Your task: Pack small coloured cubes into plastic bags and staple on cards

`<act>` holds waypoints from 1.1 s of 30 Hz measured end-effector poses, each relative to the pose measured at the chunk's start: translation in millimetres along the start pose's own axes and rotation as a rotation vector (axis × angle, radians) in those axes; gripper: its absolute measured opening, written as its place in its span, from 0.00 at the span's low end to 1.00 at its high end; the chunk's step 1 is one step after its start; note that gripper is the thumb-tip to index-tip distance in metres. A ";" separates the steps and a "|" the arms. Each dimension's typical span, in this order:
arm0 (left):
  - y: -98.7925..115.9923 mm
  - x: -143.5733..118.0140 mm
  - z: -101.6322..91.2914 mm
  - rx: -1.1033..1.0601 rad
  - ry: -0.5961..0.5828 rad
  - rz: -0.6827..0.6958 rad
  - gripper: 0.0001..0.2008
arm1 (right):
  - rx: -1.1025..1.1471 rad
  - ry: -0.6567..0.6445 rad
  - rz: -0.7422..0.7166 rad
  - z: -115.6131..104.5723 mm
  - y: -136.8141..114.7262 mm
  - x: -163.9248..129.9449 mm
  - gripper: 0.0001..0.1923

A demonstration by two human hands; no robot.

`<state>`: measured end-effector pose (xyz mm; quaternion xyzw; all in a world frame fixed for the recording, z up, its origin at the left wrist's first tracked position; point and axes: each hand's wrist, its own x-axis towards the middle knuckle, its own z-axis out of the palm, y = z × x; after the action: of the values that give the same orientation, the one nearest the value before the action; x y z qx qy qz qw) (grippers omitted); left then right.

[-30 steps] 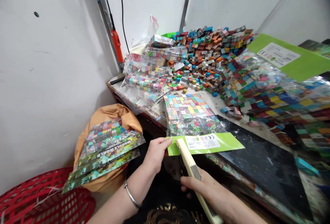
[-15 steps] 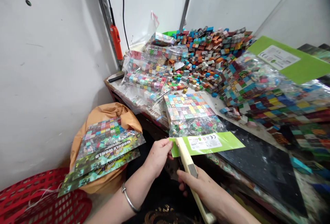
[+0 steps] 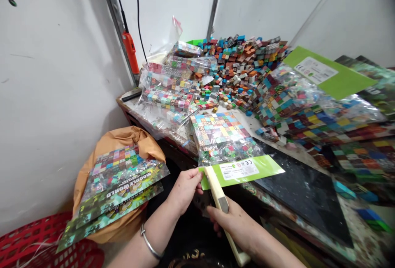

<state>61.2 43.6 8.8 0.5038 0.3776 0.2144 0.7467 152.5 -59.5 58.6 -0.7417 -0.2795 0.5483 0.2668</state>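
Unmoved: green card [image 3: 247,169] | left fingers [image 3: 193,176] pinching its end | stapler [image 3: 217,192] clamped

Only open spot is the dark mat [image 3: 305,198] lower right; cube heap [image 3: 247,66] and bagged sets [image 3: 173,91] clog everything upper center.
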 end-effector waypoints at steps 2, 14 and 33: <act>-0.6 -0.2 0.0 -0.019 -0.006 -0.010 0.15 | -0.020 0.011 -0.001 -1.0 1.1 1.0 0.07; 6.2 -6.6 12.8 -0.141 -0.035 -0.162 0.23 | -0.018 -0.002 -0.057 -6.4 29.5 14.3 0.07; -1.4 -8.0 23.1 -0.271 -0.005 -0.122 0.20 | -0.059 0.035 -0.042 -3.9 24.5 13.8 0.07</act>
<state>74.1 23.8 15.1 0.3749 0.3731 0.2166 0.8205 162.6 -67.2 33.2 -0.7527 -0.3063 0.5210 0.2612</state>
